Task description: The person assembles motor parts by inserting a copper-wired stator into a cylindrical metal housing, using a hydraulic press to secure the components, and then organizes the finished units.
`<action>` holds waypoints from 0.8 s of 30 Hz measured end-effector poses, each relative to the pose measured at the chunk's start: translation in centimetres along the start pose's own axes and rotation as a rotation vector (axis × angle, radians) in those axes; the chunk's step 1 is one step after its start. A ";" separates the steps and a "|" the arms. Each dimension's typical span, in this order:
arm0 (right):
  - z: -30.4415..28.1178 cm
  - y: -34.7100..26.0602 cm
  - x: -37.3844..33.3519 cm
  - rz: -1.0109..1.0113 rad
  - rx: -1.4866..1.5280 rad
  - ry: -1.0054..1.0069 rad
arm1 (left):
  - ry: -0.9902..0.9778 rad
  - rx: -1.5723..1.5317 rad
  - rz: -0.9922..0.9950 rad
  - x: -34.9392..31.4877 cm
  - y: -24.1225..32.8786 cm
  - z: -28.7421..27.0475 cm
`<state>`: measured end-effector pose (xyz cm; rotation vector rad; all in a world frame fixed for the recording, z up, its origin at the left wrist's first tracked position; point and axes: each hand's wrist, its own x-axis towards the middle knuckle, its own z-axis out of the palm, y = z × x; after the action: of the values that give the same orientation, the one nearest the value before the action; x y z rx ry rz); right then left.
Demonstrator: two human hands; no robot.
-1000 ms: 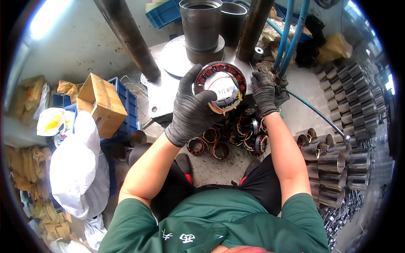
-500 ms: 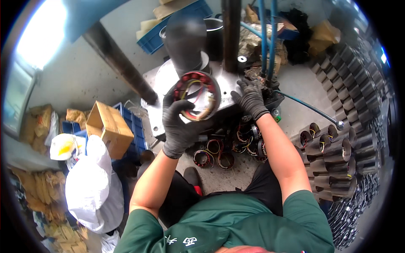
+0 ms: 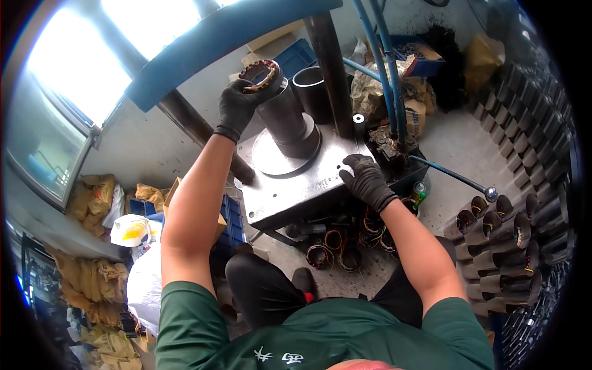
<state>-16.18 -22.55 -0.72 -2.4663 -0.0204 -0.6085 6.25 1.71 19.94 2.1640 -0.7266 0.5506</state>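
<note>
I have the left hand closed on a wound ring, with its thumb over the inner edge; the ring is at the top of the dark upright cylinder; whether it sits on the mouth or partly inside, I cannot tell. The cylinder stands on a round disc, which lies on the metal plate; a second, wider cylinder stands just behind, near the right-hand column. I have the right hand at the plate's right edge, fingers loosely spread and slightly bent, with no object visible in the grasp; I cannot confirm contact with the plate. To the right of that hand, I note a lever with a ball end; blue hoses rise behind it; more wound rings lie on the floor below the plate; metal sleeves, several with coils inside, stand grouped at far right.
</note>
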 end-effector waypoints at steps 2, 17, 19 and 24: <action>-0.2 -0.6 -0.2 -0.034 0.020 -0.022 | -0.042 -0.051 -0.036 1.2 -0.4 0.7; -0.8 -4.7 -2.8 -0.251 0.056 -0.157 | -0.172 -0.107 -0.266 1.6 0.4 1.6; -1.4 -5.4 -3.2 -0.275 0.037 -0.330 | -0.169 0.045 -0.215 1.3 0.6 2.0; -1.0 -6.2 -4.4 -0.366 0.140 -0.298 | -0.181 -0.117 -0.037 1.3 -1.1 2.1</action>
<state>-21.45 -17.46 1.51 -2.4077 -0.6215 -0.3648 8.25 0.19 18.85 2.1318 -0.7944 0.2879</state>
